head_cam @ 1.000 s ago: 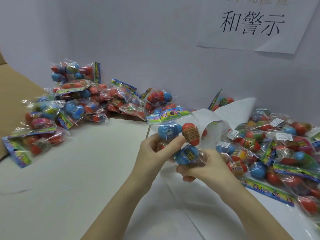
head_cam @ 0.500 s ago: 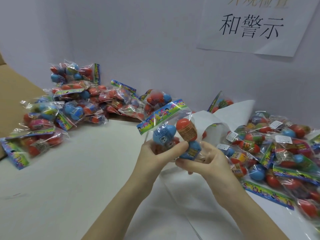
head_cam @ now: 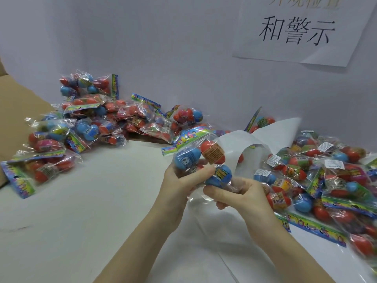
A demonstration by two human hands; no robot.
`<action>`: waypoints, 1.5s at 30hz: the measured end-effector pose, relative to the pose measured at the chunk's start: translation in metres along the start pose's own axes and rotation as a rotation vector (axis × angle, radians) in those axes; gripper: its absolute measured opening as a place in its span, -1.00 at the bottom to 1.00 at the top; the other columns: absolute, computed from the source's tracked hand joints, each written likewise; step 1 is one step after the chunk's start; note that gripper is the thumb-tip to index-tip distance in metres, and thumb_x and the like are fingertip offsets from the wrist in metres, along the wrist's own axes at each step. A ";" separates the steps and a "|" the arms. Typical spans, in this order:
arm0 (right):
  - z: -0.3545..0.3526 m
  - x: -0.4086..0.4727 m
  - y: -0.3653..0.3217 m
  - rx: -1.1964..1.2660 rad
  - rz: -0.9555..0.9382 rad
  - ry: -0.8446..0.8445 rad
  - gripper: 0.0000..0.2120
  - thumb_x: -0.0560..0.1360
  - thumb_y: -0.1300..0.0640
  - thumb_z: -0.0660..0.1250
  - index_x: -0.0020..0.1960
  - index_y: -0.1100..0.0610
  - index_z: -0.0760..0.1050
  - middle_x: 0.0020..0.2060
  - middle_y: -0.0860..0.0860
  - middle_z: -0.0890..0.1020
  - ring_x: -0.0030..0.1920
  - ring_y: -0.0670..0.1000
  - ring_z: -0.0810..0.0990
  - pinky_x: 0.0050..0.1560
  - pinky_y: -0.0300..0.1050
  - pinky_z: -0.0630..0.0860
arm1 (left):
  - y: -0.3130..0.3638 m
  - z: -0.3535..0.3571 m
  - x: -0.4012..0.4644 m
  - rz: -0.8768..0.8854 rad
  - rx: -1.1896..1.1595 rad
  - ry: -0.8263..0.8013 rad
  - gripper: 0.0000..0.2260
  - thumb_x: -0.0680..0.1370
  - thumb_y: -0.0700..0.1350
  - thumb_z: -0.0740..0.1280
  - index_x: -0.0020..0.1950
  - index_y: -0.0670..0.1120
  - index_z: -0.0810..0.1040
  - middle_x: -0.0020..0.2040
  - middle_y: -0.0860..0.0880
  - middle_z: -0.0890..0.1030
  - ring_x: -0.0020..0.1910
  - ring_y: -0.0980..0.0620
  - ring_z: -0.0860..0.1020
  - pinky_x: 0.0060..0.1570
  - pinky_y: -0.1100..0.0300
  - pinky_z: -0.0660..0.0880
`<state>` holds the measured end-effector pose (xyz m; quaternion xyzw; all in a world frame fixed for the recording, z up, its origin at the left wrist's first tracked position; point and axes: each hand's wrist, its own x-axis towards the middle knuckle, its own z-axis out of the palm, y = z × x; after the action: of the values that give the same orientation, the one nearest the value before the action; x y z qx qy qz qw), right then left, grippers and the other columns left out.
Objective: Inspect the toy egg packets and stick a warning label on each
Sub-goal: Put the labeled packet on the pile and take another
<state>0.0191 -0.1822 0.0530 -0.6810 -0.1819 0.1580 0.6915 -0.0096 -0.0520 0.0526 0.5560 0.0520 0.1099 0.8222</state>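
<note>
A clear packet (head_cam: 201,160) of blue and red toy eggs, its colourful header card tilted, held above the desk (head_cam: 81,211) between two packet heaps.

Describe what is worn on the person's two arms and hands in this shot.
Nothing is worn on either. The left hand and right hand are bare, without gloves, rings or a watch. Both forearms are bare to the bottom edge of the picture, and no sleeve shows.

Your left hand (head_cam: 179,181) covers the held packet's (head_cam: 201,158) lower eggs. The wall sign's (head_cam: 302,27) top line is cropped, and the right pile (head_cam: 336,180) runs off frame.
</note>
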 end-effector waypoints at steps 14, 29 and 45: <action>-0.009 0.004 -0.005 0.014 0.023 0.098 -0.48 0.00 -0.11 0.56 -0.08 0.02 0.61 -0.22 -0.07 0.69 -0.19 -0.19 0.62 -0.21 -0.33 0.50 | -0.002 -0.006 0.004 -0.002 0.063 0.129 -0.86 0.31 -0.24 0.46 -0.15 -0.16 0.61 -0.33 -0.01 0.63 -0.33 0.06 0.60 -0.36 0.29 0.52; -0.011 0.005 -0.002 0.097 -0.034 0.201 -0.91 0.41 0.22 0.37 -0.27 0.13 0.59 -0.37 0.01 0.64 -0.39 -0.15 0.57 -0.44 -0.38 0.43 | -0.010 0.003 0.001 0.166 0.368 0.129 -0.67 0.49 -0.19 0.35 -0.49 -0.04 0.50 -0.47 0.07 0.46 -0.47 0.24 0.42 -0.45 0.45 0.32; -0.010 0.003 -0.007 0.139 -0.021 0.037 -0.45 0.11 -0.02 0.47 0.07 0.11 0.55 -0.14 0.02 0.69 -0.11 -0.04 0.66 -0.20 -0.30 0.54 | 0.001 0.001 -0.002 -0.077 0.256 -0.034 -0.56 0.13 0.31 0.35 -0.23 0.00 0.66 -0.28 0.05 0.65 -0.24 0.11 0.61 -0.32 0.27 0.51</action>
<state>0.0259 -0.1901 0.0596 -0.6321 -0.1650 0.1503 0.7421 -0.0118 -0.0531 0.0539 0.6557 0.0728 0.0609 0.7491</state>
